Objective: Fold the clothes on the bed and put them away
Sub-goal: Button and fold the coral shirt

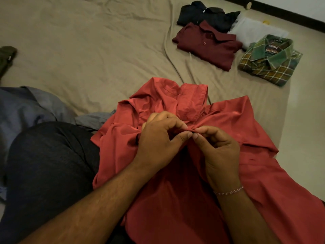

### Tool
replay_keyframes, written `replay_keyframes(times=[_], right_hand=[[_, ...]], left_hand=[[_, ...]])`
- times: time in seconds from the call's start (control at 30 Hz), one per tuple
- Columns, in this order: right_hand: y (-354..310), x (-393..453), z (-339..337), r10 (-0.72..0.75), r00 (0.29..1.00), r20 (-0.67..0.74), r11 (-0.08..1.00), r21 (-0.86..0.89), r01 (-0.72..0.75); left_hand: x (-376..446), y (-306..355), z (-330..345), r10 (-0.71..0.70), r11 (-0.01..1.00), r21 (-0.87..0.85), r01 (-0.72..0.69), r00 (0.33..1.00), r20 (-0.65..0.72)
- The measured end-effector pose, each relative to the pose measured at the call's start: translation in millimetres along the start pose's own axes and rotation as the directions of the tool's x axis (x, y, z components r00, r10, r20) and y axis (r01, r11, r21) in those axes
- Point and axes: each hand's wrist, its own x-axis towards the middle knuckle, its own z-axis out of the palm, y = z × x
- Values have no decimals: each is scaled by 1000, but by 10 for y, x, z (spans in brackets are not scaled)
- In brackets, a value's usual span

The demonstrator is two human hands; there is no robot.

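Right now the red shirt (202, 155) lies spread on the bed (88, 41) in front of me, collar away from me. My left hand (158, 140) and right hand (218, 150) meet just below the collar, each pinching the front placket, fingertips touching; looks like I'm doing up a button. Not folded yet. Done so far: four folded pieces near the bed's far right edge, a maroon shirt (207, 44), black shirt (205, 14), white garment (255, 30) and green plaid shirt (269, 60). Left to do: a grey garment (26, 106) crumpled by my knee, an olive one (7, 57) at the left edge. Nothing put away yet.
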Motion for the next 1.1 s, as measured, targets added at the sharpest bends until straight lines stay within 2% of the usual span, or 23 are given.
replay_keyframes(times=[0.23,0.4,0.57,0.83,0.9,1.0,1.1], right_hand=[[10,6,-16,-86,996,-26,985,-149,81],[-6,-8,-9,-188,982,30,923,-335,187],[13,-3,5,-256,964,73,876,-405,263],[-38,-9,63,-461,877,136,717,-525,459],[-23,6,45,-433,889,148,745,-496,446],[-12,27,5,-301,951,73,864,-401,305],[-20,66,-19,-188,982,-2,942,-282,180]], left_hand=[[-74,91,43,30,999,-23,-31,999,-42],[-95,125,33,14,999,-27,-16,997,-81],[-114,135,37,8,1000,-7,-9,991,-134],[-114,160,78,-45,992,-125,18,976,-213],[-101,147,75,-46,991,-135,21,982,-184],[-68,123,53,-30,985,-171,13,995,-95],[-84,172,51,-21,975,-220,11,999,-44]])
